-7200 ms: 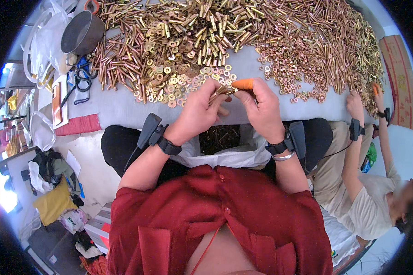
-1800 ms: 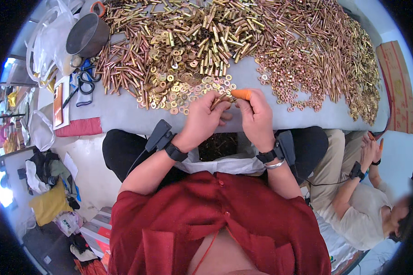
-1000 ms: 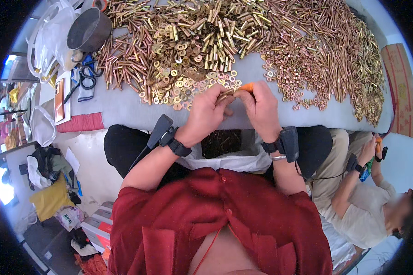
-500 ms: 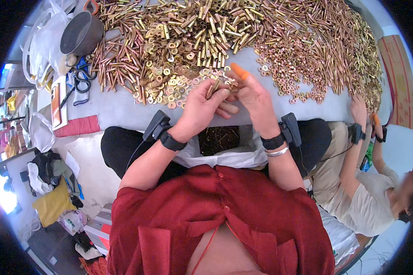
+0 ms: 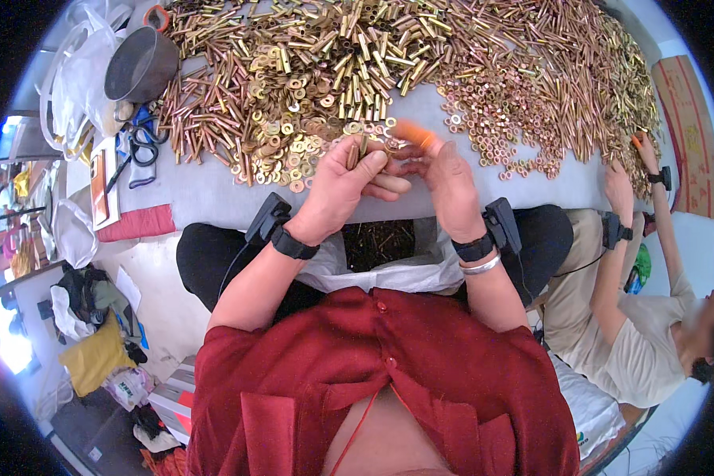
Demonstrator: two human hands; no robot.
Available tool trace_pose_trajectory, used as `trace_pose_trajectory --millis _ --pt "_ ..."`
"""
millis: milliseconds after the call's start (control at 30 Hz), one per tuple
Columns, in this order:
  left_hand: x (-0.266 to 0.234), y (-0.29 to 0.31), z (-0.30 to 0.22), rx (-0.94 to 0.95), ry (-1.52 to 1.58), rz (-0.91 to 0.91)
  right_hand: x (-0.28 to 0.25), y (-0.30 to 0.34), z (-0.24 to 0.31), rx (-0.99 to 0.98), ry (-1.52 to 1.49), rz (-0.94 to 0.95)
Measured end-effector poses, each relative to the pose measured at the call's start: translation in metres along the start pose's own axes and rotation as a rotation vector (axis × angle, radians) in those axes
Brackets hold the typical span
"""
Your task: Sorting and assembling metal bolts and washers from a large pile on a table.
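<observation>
My left hand point(image 5: 343, 186) is closed over the near edge of the table, its thumb pressed on short brass-coloured metal rods or tubes point(image 5: 360, 149). Which kind they are, I cannot make out. Just to its right is my right hand point(image 5: 452, 186), with an orange finger cover point(image 5: 412, 135) on its stretched index finger. The other fingers bend toward the left hand and are smeared by motion, so anything between them is hidden. Right beyond both hands lie loose flat washers point(image 5: 297, 151), and behind them a heap of metal sleeves point(image 5: 365, 83).
Hex nuts point(image 5: 504, 119) spread to the right, long bolts point(image 5: 206, 111) to the left. A dark pot point(image 5: 141, 65), black-handled scissors point(image 5: 143, 147) and a phone point(image 5: 101, 178) sit at far left. A white sack point(image 5: 373, 275) lies between my knees. A co-worker's hands point(image 5: 620, 186) reach the table at right.
My right hand has shifted slightly, its orange-covered finger dipping lower and leftward. The left hand has moved a little left, still gripping the metal pieces. The co-worker's far hand has reached onto the heap.
</observation>
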State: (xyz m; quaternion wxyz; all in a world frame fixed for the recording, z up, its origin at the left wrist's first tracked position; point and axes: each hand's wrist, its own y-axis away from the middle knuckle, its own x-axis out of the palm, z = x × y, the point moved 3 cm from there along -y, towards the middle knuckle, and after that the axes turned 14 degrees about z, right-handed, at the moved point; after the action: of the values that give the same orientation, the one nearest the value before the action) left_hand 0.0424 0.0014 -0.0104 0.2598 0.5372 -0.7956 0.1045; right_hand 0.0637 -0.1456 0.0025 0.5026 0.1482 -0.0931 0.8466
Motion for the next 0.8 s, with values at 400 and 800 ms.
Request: trace_pose_trajectory --millis 400,800 --pt "0.019 0.009 0.005 0.070 -0.738 0.206 -0.019 -0.074 -0.003 -0.182 1.066 -0.199" --pt "-0.005 0.008 -0.015 -0.108 -0.267 -0.252 -0.012 -0.038 0.009 -0.204 1.052 -0.069"
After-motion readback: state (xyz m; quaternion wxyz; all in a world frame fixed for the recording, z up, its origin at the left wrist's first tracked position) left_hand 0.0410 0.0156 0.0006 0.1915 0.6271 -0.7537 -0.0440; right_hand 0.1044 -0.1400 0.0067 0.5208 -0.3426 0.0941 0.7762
